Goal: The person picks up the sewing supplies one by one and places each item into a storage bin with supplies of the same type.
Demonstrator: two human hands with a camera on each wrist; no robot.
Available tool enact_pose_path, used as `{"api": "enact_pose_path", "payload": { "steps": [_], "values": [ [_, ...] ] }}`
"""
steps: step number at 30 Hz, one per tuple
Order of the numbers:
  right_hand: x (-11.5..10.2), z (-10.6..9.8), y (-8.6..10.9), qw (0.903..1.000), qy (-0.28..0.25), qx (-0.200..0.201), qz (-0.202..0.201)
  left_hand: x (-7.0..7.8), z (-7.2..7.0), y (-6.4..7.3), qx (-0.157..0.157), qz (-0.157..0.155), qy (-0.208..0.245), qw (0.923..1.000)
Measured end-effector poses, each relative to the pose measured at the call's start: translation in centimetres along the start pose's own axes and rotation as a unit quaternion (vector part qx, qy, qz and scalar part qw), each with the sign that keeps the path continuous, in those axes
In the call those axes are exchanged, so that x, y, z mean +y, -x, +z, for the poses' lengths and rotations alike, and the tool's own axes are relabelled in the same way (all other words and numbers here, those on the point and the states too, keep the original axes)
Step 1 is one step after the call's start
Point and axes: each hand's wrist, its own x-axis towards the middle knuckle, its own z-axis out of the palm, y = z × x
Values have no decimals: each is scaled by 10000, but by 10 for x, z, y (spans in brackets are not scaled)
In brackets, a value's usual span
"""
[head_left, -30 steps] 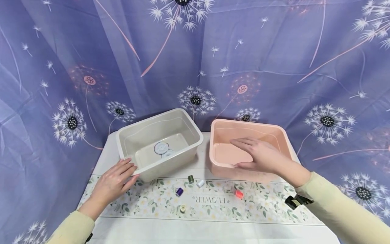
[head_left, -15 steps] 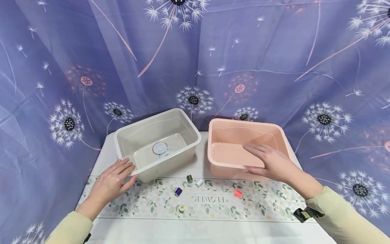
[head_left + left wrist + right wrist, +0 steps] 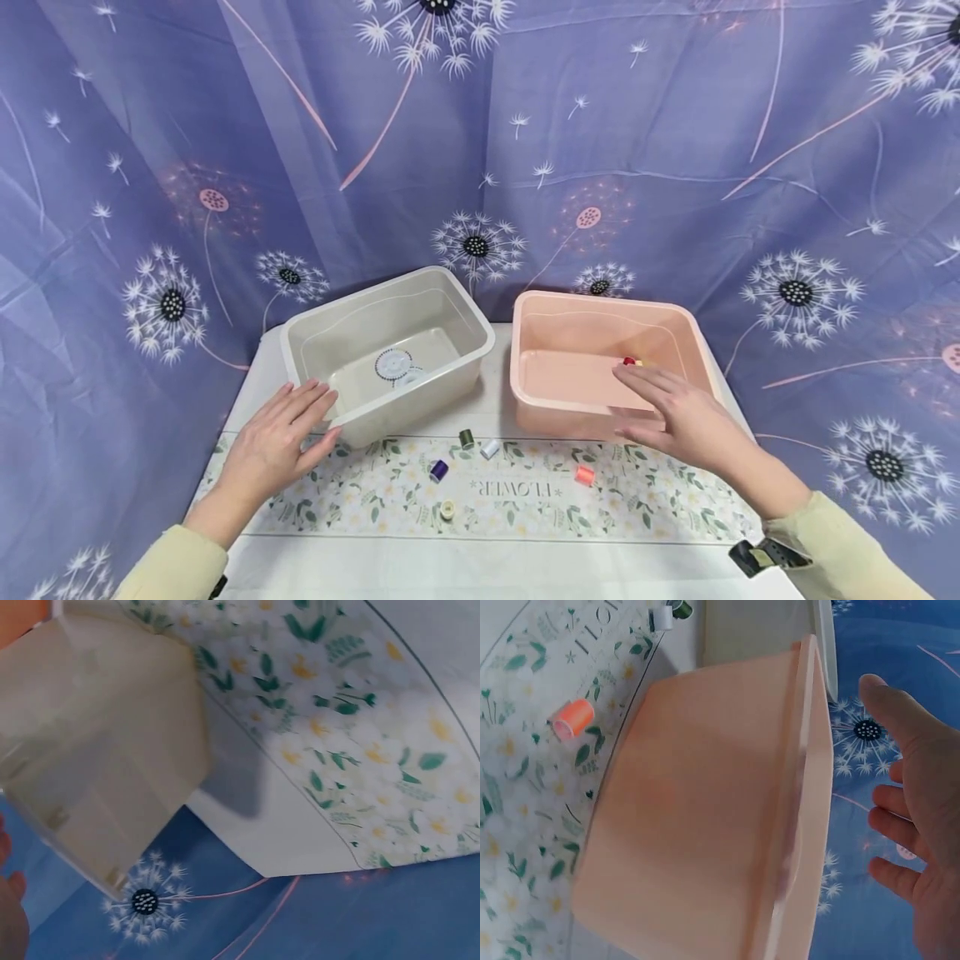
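Observation:
My left hand (image 3: 281,437) is at the near left corner of a grey plastic bin (image 3: 420,408), fingers extended and overlapping its rim. Two white discs ringed with small dark dots, a disc (image 3: 393,364) in front, lie on that bin's floor. Over the near right rim of a pink plastic bin (image 3: 562,419) is my right hand (image 3: 693,425), its fingers straight and holding nothing. Just beyond its fingertips, a small red item (image 3: 628,362) with a bit of yellow beside it shows inside the pink bin, partly hidden by the hand.
On the floral-printed table cover (image 3: 360,500) lie small thread spools: a dark green spool (image 3: 467,439), a white spool (image 3: 491,450), a purple spool (image 3: 438,472), a coral spool (image 3: 585,475) and a pale yellow spool (image 3: 447,510). A purple dandelion curtain (image 3: 420,208) hangs behind.
My right hand has drawn back to the right over the pink bin, and the red and yellow bits inside have come into view. My left hand has shifted only slightly at the grey rim.

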Motion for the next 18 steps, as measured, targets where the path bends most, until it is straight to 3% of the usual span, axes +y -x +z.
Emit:
{"api": "enact_pose_path", "payload": {
  "steps": [6,18],
  "values": [
    [-10,6,14,9993,-60,215,301,15,-10,-5,-327,-598,-102,9976],
    [-23,23,35,9957,-239,754,491,49,-13,0,-588,-1314,-50,9896]
  ]
}}
